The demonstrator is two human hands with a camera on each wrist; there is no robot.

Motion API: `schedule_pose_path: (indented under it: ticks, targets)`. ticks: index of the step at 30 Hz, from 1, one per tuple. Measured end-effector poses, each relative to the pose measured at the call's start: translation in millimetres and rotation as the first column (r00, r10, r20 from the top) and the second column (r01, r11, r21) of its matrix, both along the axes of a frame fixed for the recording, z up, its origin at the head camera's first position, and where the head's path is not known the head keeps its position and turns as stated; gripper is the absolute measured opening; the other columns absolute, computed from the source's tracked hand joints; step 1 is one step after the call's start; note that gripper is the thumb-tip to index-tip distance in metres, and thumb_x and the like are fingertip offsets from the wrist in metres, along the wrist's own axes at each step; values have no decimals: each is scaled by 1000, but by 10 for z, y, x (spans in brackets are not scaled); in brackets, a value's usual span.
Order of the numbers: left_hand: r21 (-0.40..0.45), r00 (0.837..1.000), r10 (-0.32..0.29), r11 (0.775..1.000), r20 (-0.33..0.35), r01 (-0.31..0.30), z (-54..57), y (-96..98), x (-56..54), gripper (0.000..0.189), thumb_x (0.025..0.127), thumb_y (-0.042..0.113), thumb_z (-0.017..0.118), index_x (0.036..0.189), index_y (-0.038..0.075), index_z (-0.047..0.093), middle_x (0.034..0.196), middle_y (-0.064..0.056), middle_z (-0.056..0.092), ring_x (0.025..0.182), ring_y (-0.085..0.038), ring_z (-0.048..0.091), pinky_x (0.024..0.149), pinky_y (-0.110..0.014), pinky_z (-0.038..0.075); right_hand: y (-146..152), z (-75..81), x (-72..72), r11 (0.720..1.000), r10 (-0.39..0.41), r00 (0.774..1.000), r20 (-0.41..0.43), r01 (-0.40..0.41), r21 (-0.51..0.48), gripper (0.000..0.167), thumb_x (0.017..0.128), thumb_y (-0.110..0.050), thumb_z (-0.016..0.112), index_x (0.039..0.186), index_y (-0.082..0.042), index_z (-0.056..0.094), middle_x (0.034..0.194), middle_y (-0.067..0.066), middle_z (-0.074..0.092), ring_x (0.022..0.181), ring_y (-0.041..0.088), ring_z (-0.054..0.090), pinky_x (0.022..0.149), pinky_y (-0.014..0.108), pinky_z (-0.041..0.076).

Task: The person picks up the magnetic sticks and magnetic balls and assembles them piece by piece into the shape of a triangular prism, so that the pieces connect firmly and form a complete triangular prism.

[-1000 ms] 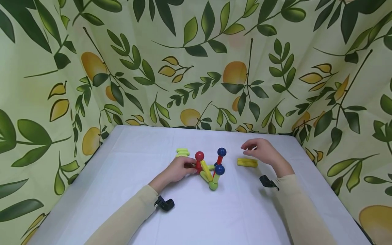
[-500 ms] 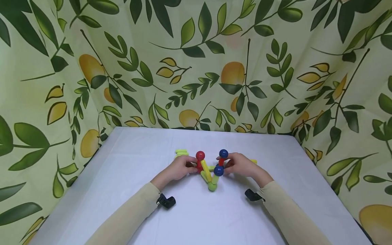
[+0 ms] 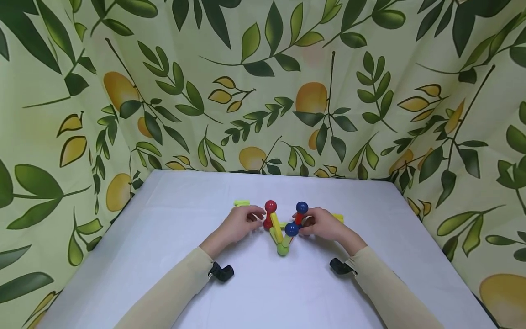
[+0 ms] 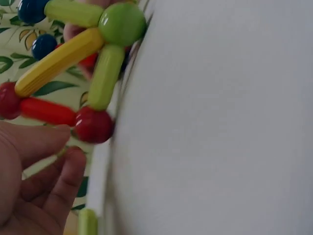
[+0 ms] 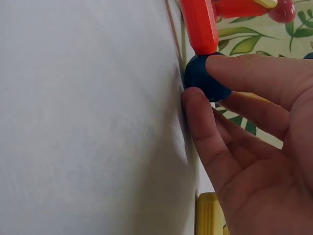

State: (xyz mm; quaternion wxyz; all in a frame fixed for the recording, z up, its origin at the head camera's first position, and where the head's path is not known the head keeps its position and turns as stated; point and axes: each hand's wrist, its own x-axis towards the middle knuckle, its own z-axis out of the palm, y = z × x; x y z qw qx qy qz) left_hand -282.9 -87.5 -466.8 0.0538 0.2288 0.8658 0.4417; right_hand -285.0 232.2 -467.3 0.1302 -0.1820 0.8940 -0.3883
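Observation:
A ball-and-rod building-toy frame stands mid-table, with a green ball (image 3: 282, 249) at its near corner and a slanting yellow rod (image 3: 276, 228). On its left side, a red ball (image 3: 270, 206) tops a red rod above a lower red ball (image 4: 94, 125). My left hand (image 3: 237, 224) is beside that lower ball, thumb and fingers parted with nothing between them. On the right, my right hand (image 3: 322, 224) pinches a low blue ball (image 5: 200, 78) between thumb and fingers. Another blue ball (image 3: 302, 207) sits higher, and a third blue ball (image 3: 291, 229) is nearer the camera.
Light green rods (image 3: 241, 203) lie behind my left hand. Yellow rods (image 3: 338, 217), partly hidden, lie behind my right hand. A white cloth covers the table (image 3: 263, 292); a leaf-patterned curtain (image 3: 263, 91) hangs around its back and sides.
My right hand has come left from over the yellow rods and taken hold of the low blue ball. The near blue ball has shifted slightly left. My left fingers have eased off the red side.

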Motion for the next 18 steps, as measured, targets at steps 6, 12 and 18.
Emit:
schedule_pose_path:
  ticks: [6, 12, 18]
  targets:
    - [-17, 981, 164, 986, -105, -166, 195, -257, -140, 17, 101, 9, 77, 117, 8, 81, 106, -2, 74, 94, -21, 63, 85, -39, 56, -9, 57, 98, 992, -113, 993, -46, 115, 49, 39, 90, -12, 90, 126, -8, 75, 102, 3, 72, 85, 23, 64, 72, 35, 56]
    - [-252, 975, 138, 951, -172, -179, 111, -383, -263, 16, 98, 7, 78, 113, 10, 83, 106, -2, 73, 93, -20, 62, 86, -41, 54, -27, 148, 313, 972, -217, 968, -130, 227, 67, 24, 92, -13, 87, 111, -9, 73, 96, 3, 68, 84, 22, 63, 72, 34, 57]
    - [-352, 968, 122, 915, -218, -195, 60, -329, -263, 21, 96, 3, 80, 116, 7, 83, 112, -7, 75, 105, -25, 68, 101, -47, 54, -158, 146, 510, 974, -219, 960, -175, 224, 9, 7, 97, -11, 81, 98, -12, 74, 85, 0, 66, 79, 21, 60, 70, 32, 55]
